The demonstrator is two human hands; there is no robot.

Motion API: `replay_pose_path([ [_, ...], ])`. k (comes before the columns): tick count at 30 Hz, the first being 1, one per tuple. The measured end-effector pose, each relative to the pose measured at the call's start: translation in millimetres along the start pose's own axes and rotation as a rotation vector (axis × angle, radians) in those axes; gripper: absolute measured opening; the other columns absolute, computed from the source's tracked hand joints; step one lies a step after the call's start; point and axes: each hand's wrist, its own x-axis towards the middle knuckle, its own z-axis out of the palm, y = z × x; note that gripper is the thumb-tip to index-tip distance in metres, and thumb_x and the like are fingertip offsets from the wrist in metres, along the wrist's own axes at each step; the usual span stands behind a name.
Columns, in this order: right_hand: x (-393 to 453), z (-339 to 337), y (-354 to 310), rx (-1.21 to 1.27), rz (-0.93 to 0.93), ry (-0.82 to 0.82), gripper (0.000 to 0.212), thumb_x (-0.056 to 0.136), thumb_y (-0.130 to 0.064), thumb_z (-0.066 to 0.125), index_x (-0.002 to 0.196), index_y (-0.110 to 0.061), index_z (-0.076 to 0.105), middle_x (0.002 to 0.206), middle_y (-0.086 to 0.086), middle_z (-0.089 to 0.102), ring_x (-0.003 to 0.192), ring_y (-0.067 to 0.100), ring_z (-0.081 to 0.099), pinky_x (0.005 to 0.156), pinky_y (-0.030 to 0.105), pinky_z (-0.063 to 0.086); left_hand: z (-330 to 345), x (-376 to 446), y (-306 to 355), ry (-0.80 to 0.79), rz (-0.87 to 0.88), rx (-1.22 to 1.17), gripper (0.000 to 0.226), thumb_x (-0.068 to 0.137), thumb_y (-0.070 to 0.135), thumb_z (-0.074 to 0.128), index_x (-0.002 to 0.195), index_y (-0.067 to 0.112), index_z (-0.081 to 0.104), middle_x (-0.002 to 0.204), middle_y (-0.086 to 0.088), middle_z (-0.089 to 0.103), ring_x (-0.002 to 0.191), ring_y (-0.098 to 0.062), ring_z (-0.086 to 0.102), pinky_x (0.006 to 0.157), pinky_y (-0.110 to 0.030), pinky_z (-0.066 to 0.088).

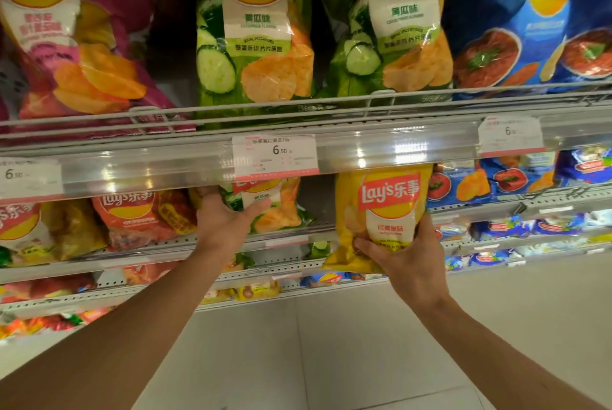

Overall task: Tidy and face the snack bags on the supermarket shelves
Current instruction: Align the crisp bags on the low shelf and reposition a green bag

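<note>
Supermarket shelves point(298, 148) of crisps, mid-tidy: upper rows stand faced. Left hand point(222, 220), its grip curled round a green bag point(275, 207) on the second shelf; right hand point(407, 264) clasps a yellow bag point(381, 211), off the shelf, unplaced. Lower rows look jumbled.

Metal supermarket shelving point(331, 101) runs in tiers across the view, each fitted with a wire front rail and a clear plastic price strip point(165, 167) reflecting overhead light. White price labels point(275, 153) are clipped to the strip. Pale tiled floor point(331, 343) lies below.
</note>
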Motion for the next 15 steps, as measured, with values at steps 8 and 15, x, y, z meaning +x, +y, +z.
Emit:
replay_pose_path([
  [8, 9, -54, 26, 0.053, 0.014, 0.081, 0.089, 0.047, -0.056, 0.082, 0.123, -0.034, 0.041, 0.101, -0.027, 0.055, 0.089, -0.004, 0.057, 0.068, 0.013, 0.045, 66, -17, 18, 0.027, 0.065, 0.033, 0.036, 0.072, 0.035, 0.087, 0.090, 0.027, 0.057, 0.102, 0.001, 0.068, 0.095, -0.022, 0.064, 0.083, -0.027, 0.047],
  [15, 11, -62, 37, 0.080, 0.016, 0.052, 0.087, 0.048, -0.055, 0.083, 0.122, -0.037, 0.041, 0.103, -0.030, 0.055, 0.090, -0.005, 0.058, 0.067, 0.009, 0.044, 91, -17, 23, 0.008, 0.040, 0.056, 0.064, 0.071, 0.040, 0.087, 0.123, 0.016, 0.058, 0.117, -0.003, 0.071, 0.111, -0.025, 0.065, 0.100, -0.047, 0.051],
])
